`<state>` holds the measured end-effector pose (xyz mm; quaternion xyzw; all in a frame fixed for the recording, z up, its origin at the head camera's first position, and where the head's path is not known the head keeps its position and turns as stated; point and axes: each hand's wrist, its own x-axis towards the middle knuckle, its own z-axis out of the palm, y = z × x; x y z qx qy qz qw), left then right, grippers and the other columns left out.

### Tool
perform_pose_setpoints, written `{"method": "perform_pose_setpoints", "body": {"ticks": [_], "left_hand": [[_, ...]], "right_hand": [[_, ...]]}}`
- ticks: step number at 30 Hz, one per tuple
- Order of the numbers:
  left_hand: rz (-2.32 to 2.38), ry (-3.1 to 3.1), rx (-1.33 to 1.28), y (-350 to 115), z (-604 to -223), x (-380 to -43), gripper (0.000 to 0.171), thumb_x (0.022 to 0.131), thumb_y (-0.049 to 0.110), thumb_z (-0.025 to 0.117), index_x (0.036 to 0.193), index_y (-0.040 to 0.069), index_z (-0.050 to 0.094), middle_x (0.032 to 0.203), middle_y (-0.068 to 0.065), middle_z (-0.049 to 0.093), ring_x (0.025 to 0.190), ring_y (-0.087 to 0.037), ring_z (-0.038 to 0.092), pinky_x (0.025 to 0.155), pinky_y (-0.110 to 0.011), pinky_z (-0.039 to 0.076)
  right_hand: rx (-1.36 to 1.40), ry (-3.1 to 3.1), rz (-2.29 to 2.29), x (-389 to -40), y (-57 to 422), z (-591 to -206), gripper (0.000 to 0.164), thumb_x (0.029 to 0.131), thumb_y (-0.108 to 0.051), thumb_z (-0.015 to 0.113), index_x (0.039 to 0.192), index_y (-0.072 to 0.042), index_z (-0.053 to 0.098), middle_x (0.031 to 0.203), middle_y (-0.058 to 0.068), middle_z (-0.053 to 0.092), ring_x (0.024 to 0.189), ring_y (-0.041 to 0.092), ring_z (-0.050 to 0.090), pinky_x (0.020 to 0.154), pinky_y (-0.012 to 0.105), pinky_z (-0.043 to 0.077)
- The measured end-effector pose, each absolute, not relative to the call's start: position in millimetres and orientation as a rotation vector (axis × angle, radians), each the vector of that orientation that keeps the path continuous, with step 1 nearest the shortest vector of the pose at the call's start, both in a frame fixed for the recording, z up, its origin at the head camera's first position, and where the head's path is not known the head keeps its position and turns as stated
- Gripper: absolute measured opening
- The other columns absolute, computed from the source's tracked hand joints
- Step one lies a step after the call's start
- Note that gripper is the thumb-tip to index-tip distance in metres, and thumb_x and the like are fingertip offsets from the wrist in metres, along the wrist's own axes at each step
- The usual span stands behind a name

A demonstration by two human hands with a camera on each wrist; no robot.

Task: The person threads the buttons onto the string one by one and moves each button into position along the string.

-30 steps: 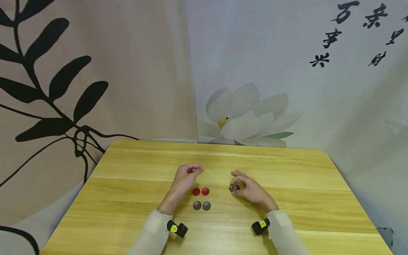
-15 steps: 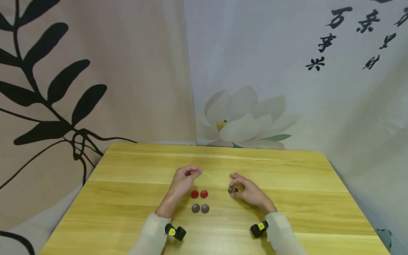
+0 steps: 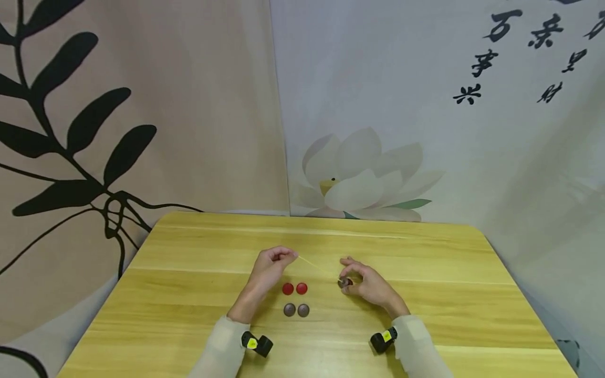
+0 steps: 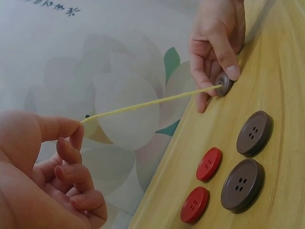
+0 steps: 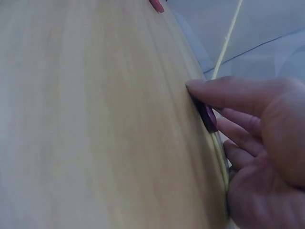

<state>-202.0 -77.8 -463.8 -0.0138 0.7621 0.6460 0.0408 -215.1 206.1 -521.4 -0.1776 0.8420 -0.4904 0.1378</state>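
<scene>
In the left wrist view a yellow string (image 4: pixel 147 103) runs taut and slanting between the two hands. My left hand (image 3: pixel 271 265) pinches its upper end between thumb and forefinger, held above the table. Low over the tabletop, my right hand (image 3: pixel 373 286) pinches a brown button (image 4: pixel 223 88), and the string enters it near its holes. Something dark red shows beside that button in the head view, mostly covered by fingers. More string (image 5: pixel 220 160) trails below the right fingers in the right wrist view.
Between the forearms lie two red buttons (image 4: pixel 209 164) and two larger brown buttons (image 4: pixel 255 133), each pair side by side. The wooden table (image 3: pixel 189 247) has its far edge against a printed curtain (image 3: pixel 217 105).
The head view has shifted slightly. My left hand has drifted a little to the left, still pinching the string. The right hand keeps its hold, and the loose buttons stay put.
</scene>
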Motion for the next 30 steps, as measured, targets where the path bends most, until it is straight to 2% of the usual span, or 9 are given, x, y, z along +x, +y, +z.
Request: {"method": "perform_pose_setpoints", "body": {"ticks": [11,22,28,30], "left_hand": [[1.976,2.319,-0.018,-79,-462,-203,0.018,0.094,0.020,0.068,0.099,0.002,0.071,0.080,-0.005,0.055,0.074,-0.018,0.047,0.067,-0.028,0.039],[1.980,2.310,0.026,-75,-463,-202,0.019,0.094,0.019,0.068,0.100,0.001,0.071,0.084,-0.006,0.058,0.079,-0.021,0.049,0.072,-0.031,0.041],[1.967,2.316,0.043,-73,-461,-201,0.016,0.094,0.019,0.068,0.099,0.004,0.072,0.086,-0.009,0.060,0.079,-0.019,0.049,0.073,-0.032,0.041],[1.965,2.318,0.049,-72,-460,-201,0.015,0.094,0.018,0.068,0.099,0.005,0.073,0.086,-0.009,0.060,0.079,-0.018,0.049,0.073,-0.032,0.041]], "right_hand": [[-0.538,2.435,-1.431,-216,203,-517,0.027,0.082,-0.002,0.078,0.106,-0.010,0.066,0.153,0.017,0.041,0.150,0.040,0.015,0.117,0.060,0.013],[-0.490,2.439,-1.391,-215,204,-517,0.032,0.082,-0.010,0.080,0.111,-0.014,0.066,0.154,0.011,0.041,0.150,0.035,0.016,0.117,0.061,0.013],[-0.445,2.497,-1.411,-212,194,-504,0.035,0.089,-0.017,0.075,0.121,-0.013,0.065,0.148,0.010,0.049,0.144,0.036,0.033,0.114,0.060,0.024],[-0.447,2.495,-1.437,-210,188,-497,0.036,0.091,-0.020,0.072,0.125,-0.011,0.063,0.140,0.011,0.054,0.128,0.036,0.052,0.107,0.057,0.036]]}}
